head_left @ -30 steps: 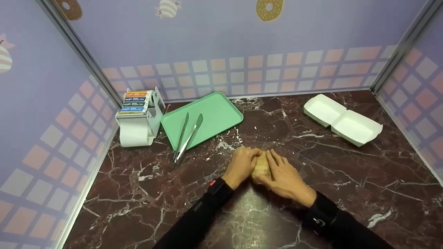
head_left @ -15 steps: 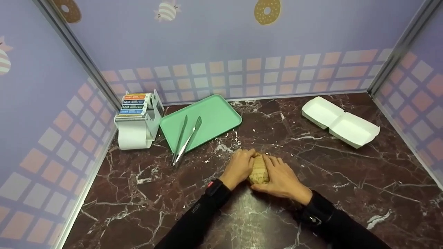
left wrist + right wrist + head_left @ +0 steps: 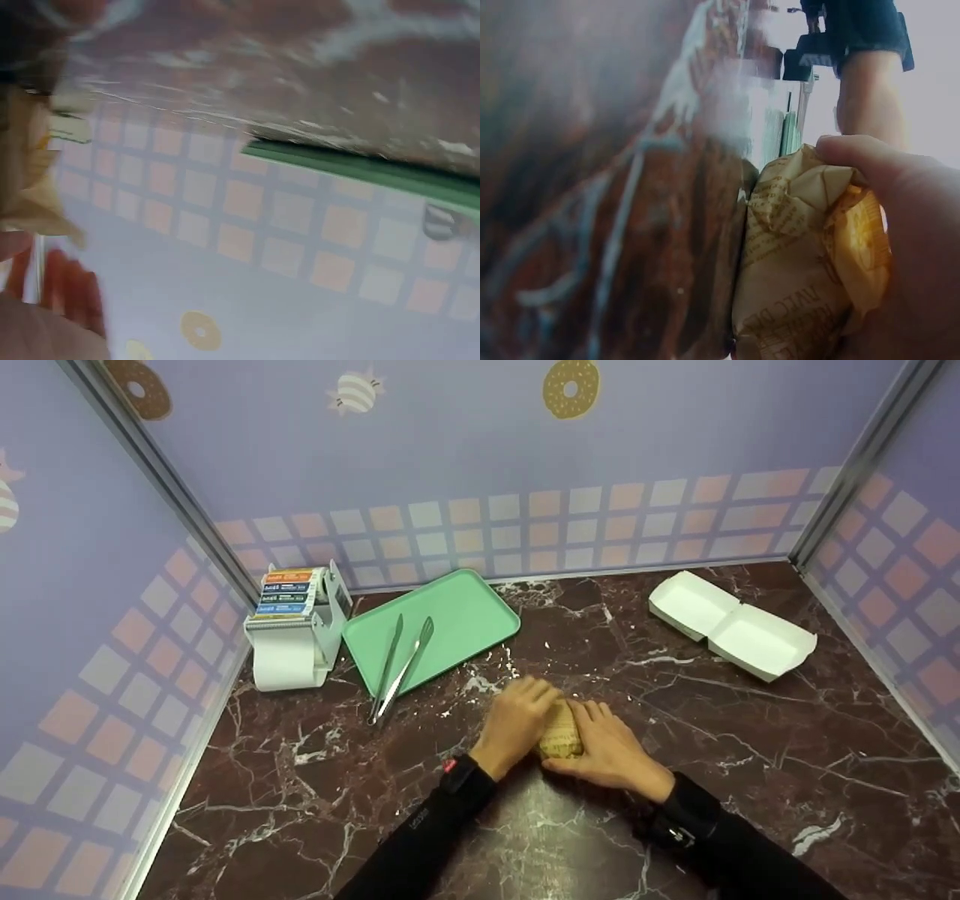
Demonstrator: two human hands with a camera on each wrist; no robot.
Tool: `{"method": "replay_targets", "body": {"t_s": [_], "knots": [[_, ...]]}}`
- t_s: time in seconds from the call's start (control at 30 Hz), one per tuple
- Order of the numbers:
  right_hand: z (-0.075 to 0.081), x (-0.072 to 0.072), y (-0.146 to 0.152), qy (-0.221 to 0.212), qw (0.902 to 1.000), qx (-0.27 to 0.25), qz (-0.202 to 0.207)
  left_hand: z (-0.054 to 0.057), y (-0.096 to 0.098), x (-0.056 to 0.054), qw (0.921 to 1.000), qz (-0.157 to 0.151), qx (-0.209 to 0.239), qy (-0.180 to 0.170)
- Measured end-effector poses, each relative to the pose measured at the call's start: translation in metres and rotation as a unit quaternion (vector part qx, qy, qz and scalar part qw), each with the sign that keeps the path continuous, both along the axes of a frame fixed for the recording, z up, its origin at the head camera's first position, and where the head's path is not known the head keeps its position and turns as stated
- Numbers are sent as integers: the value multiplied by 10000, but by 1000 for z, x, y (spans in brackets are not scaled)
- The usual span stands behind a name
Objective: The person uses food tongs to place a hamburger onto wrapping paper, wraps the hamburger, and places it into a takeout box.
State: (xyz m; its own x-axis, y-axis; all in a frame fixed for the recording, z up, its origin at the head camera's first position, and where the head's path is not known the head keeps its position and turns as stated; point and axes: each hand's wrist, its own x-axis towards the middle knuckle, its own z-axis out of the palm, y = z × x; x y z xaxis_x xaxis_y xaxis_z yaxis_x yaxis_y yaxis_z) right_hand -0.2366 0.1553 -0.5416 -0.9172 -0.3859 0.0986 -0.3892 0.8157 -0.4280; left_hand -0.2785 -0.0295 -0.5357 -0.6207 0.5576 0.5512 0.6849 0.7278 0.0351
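Parcel (image 3: 561, 736), well in from the bench's (image 3: 285, 825) back edge, seems mid-wrap: right fingers (image 3: 598, 721) clamp it; left fingers' (image 3: 534, 695) grip is unclear. Probably its end wants tucking next.

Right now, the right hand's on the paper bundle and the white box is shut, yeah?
Not shut: the head view shows the white box lying open, its two halves side by side. The right hand is on the paper bundle, as you said.
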Motion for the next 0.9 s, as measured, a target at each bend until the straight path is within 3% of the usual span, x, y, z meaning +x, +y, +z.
{"method": "replay_targets", "body": {"t_s": [0.1, 0.2, 0.3, 0.5, 0.9], "knots": [[1, -1, 1, 103, 9999, 33, 77, 1, 1, 14, 9973, -271, -264, -627], [0, -1, 3, 114, 9998, 90, 162, -1, 0, 27, 9872, -206, -613, -1457], [0, 1, 3, 10, 9998, 165, 68, -3, -1, 32, 9784, -170, -791, -1902], [-1, 2, 3, -300, 9988, 309, -246, -6, -2, 29, 9675, -306, -577, -2442], [-6, -4, 11, -837, 9950, -509, 194, -6, 3, 21, 9333, -318, 19, -3577]]}}
